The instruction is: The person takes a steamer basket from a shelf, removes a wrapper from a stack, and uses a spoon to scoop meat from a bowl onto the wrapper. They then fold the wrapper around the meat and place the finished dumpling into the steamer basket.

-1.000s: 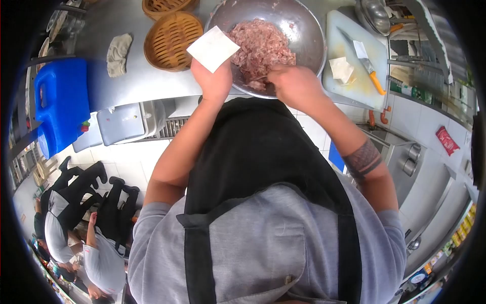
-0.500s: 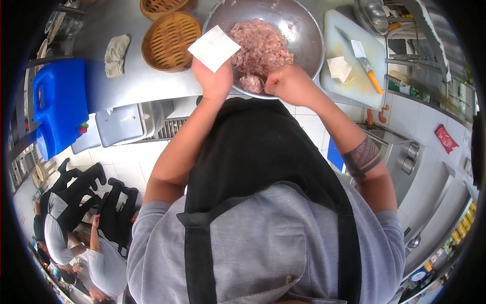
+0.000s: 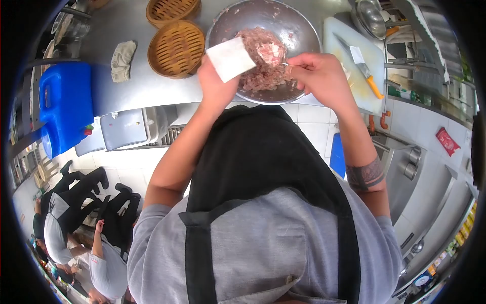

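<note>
My left hand (image 3: 215, 86) holds up a square white dumpling wrapper (image 3: 231, 59) over the left side of a steel mixing bowl (image 3: 304, 23); the wrapper hides most of its fingers. Pinched between the fingers of my right hand (image 3: 326, 78) is the thin metal handle of a spoon (image 3: 287, 64). A lump of pink minced meat (image 3: 270, 53) covers the spoon's head, close to the wrapper's right edge and apart from it. Below both hands, more minced meat (image 3: 263, 81) lies in the bowl.
Two bamboo steamer baskets (image 3: 177, 49) stand left of the bowl, near a folded cloth (image 3: 122, 61). On the right, a white cutting board (image 3: 336, 35) carries a yellow-handled knife (image 3: 373, 86). A blue jug (image 3: 66, 106) is at far left; other people (image 3: 104, 263) are behind.
My right hand has lifted the loaded spoon from the bowl's near edge up beside the wrapper. My left hand has moved slightly right with the wrapper, which has turned and tilted.
</note>
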A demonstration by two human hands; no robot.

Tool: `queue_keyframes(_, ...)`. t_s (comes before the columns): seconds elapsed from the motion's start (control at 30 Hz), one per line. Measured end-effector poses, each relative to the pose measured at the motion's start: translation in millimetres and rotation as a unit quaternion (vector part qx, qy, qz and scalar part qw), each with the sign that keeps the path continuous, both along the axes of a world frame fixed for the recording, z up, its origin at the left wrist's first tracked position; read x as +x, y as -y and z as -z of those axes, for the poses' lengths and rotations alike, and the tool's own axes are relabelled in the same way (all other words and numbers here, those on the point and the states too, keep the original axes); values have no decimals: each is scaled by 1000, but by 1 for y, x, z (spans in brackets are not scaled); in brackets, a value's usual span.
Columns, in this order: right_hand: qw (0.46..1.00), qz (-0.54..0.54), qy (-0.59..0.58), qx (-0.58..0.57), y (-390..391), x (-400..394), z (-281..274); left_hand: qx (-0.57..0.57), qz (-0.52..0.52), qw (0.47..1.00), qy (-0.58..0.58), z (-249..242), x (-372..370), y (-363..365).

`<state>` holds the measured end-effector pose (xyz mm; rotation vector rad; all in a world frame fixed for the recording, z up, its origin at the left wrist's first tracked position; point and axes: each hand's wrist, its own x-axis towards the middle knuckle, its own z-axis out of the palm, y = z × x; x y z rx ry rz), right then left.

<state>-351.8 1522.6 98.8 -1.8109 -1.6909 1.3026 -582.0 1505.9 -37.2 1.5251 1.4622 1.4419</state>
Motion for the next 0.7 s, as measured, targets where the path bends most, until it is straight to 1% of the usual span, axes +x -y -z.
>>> queue_keyframes(0.03, 1000, 0, -30, -2, 1, -5, -8, 1, -1, 1000, -4, -8, 1, 1)
queue_keyframes(0.07, 998, 2, -61, -4, 3, -11, -14, -30, 40, 998, 35, -17, 4, 1)
queue_keyframes(0.1, 998, 3, -64, -2, 6, -18, -19, -61, 82, 992, 74, -23, 7, 0)
queue_keyframes(0.13, 998, -10, -51, 23, 8, -27, -23, -58, 89, 989, 106, -23, 11, 1)
queue_keyframes(0.17, 998, -23, -37, 47, 10, -32, -24, -57, 92, 989, 104, -24, 11, 1)
queue_keyframes(0.2, 998, -20, -38, 48, 12, -33, -20, -79, 106, 985, 107, -25, 11, 2)
queue_keyframes(0.23, 978, -76, 21, 194, 14, -33, -11, -101, 120, 981, 110, -26, 11, 3)
queue_keyframes(0.27, 930, -130, 81, 333, 16, -33, -4, -101, 122, 981, 109, -27, 11, 4)
queue_keyframes(0.4, 919, -126, 60, 368, 30, -33, 1, -131, 162, 971, 120, -34, 8, 10)
queue_keyframes(0.47, 909, -128, 84, 388, 34, -29, 7, -147, 176, 966, 118, -36, 5, 12)
queue_keyframes(0.53, 903, -128, 83, 401, 37, -25, 8, -149, 221, 955, 129, -36, 1, 12)
queue_keyframes(0.57, 897, -128, 82, 414, 38, -24, 8, -150, 222, 955, 128, -37, 0, 13)
queue_keyframes(0.63, 897, -130, 63, 418, 40, -23, 14, -186, 254, 935, 162, -41, -1, 14)
queue_keyframes(0.67, 895, -135, 45, 422, 41, -22, 16, -185, 255, 935, 162, -42, 0, 15)
queue_keyframes(0.7, 895, -133, 46, 423, 42, -21, 15, -203, 266, 922, 194, -43, 1, 15)
